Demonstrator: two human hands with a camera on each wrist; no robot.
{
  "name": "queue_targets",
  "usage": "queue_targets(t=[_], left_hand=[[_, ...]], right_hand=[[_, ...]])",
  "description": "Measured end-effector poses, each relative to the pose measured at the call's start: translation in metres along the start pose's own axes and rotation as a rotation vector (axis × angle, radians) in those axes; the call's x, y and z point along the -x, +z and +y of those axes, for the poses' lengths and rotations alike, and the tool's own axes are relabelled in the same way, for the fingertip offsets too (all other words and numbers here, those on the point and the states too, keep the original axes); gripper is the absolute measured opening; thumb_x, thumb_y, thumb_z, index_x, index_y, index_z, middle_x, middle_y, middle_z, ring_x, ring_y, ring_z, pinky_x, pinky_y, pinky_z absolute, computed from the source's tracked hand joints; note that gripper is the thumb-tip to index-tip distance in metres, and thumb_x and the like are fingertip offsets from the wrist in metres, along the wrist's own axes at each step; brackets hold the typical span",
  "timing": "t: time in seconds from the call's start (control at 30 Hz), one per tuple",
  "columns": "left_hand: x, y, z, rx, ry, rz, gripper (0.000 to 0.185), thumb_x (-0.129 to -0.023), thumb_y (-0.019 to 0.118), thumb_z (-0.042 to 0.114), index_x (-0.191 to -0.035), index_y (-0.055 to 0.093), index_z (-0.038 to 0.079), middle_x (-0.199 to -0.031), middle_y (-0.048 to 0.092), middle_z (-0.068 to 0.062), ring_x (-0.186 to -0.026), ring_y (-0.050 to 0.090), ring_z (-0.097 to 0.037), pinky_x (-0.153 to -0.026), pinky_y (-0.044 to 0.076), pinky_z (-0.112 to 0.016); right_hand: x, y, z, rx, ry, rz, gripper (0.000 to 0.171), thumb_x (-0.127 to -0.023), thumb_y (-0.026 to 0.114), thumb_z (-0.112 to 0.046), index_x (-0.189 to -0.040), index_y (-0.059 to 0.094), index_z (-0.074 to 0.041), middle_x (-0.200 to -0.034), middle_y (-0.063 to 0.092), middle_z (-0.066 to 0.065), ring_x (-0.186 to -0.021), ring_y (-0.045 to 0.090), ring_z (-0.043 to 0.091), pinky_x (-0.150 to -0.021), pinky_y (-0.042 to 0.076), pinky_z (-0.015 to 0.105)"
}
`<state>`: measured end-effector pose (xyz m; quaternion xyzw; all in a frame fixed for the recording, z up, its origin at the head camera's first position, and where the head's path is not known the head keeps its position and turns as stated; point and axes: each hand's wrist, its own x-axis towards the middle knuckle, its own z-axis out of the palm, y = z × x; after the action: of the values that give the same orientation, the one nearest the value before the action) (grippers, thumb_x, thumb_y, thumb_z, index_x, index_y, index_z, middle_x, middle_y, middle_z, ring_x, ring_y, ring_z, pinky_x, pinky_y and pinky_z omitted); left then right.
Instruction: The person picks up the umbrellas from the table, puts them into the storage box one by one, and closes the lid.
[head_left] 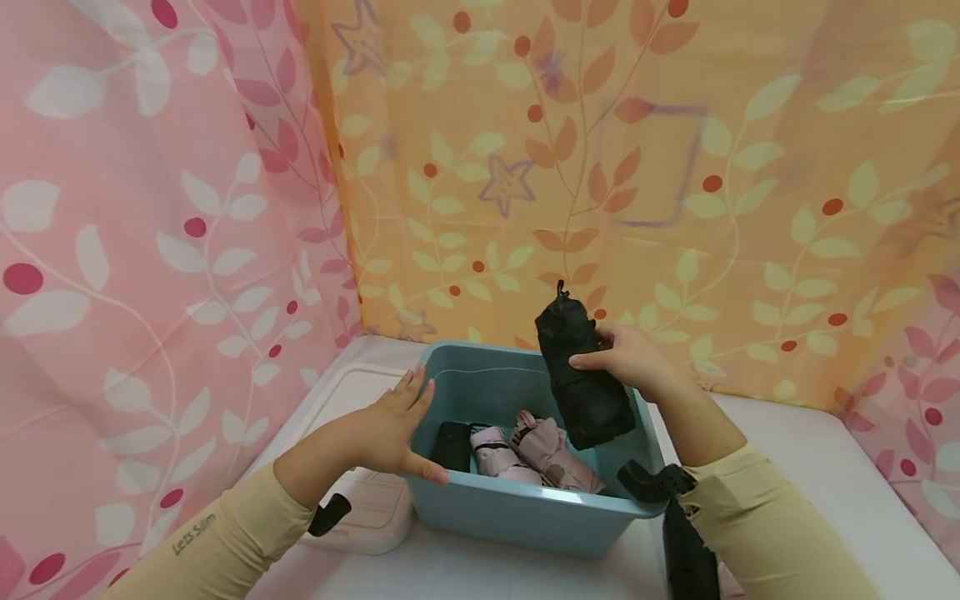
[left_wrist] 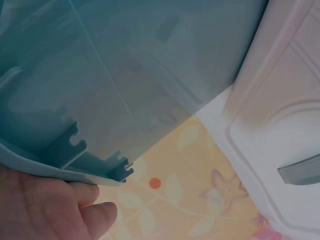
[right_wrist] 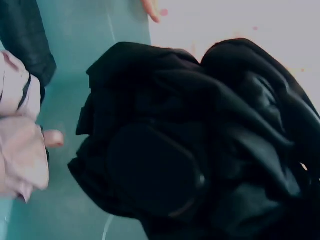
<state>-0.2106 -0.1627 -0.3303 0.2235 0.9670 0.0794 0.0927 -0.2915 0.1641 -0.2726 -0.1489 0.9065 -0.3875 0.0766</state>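
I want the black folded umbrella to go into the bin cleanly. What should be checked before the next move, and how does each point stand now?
1. Right hand grips the black folded umbrella firmly: ok.
2. Umbrella is above the blue plastic bin, not beside it: ok.
3. Left hand steadies the bin's left wall: ok.
4. Free room inside beside the pink folded umbrellas and the small black umbrella: ok, at the back.
5. Umbrella's strap fastened: cannot tell.
6. White lid lies clear of the opening: ok.
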Motion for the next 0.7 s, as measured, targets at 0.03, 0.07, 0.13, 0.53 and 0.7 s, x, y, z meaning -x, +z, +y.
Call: queue_targets(t=[0.03,0.07,0.13,0.53,0.7], left_hand=[[0.000,0.000,0.000,0.001,0.001,0.000,0.124,-0.061,0.050,0.081,-0.146,0.003,0.004,-0.151,-0.011,-0.017,-0.137,-0.014,-0.031,-0.108,0.011,-0.053],[0.000,0.000,0.000,0.000,0.001,0.000,0.124,-0.061,0.050,0.082,-0.146,0.003,0.004,-0.151,-0.011,-0.017,-0.137,-0.014,-0.031,-0.108,0.011,-0.053],[0.000,0.000,-0.001,0.000,0.003,0.002,0.124,-0.061,0.050,0.082,-0.146,0.003,0.004,-0.151,-0.011,-0.017,-0.137,-0.014,-0.031,-0.108,0.011,-0.053],[-0.001,-0.001,-0.001,-0.005,0.001,0.007,0.124,-0.061,0.051,0.082,-0.146,0.005,0.004,-0.151,-0.009,-0.016,-0.137,-0.012,-0.032,-0.107,0.012,-0.053],[-0.002,0.000,-0.001,-0.009,0.004,0.008,0.124,-0.060,0.050,0.082,-0.146,0.007,0.003,-0.152,-0.008,-0.017,-0.137,-0.011,-0.033,-0.107,0.014,-0.054]], right_hand=[[-0.004,0.005,-0.003,0.004,-0.003,-0.009,0.055,-0.082,0.067,-0.030,-0.122,0.049,0.003,-0.111,0.057,0.020,-0.096,0.057,0.030,-0.083,0.048,0.043],[-0.007,0.010,-0.007,0.020,-0.005,-0.011,0.052,-0.081,0.068,-0.030,-0.118,0.052,0.002,-0.108,0.058,0.018,-0.092,0.058,0.028,-0.080,0.049,0.041],[-0.013,0.021,-0.015,0.046,-0.011,-0.023,0.046,-0.080,0.069,-0.029,-0.112,0.057,0.000,-0.101,0.060,0.015,-0.086,0.059,0.025,-0.075,0.050,0.038],[-0.044,0.075,-0.048,0.079,-0.004,-0.124,0.049,-0.075,0.073,-0.029,-0.112,0.057,-0.001,-0.097,0.060,0.010,-0.085,0.058,0.022,-0.073,0.049,0.035],[-0.055,0.088,-0.054,0.111,-0.014,-0.137,0.038,-0.074,0.074,-0.028,-0.100,0.061,-0.003,-0.088,0.060,0.007,-0.077,0.057,0.021,-0.067,0.048,0.032]])
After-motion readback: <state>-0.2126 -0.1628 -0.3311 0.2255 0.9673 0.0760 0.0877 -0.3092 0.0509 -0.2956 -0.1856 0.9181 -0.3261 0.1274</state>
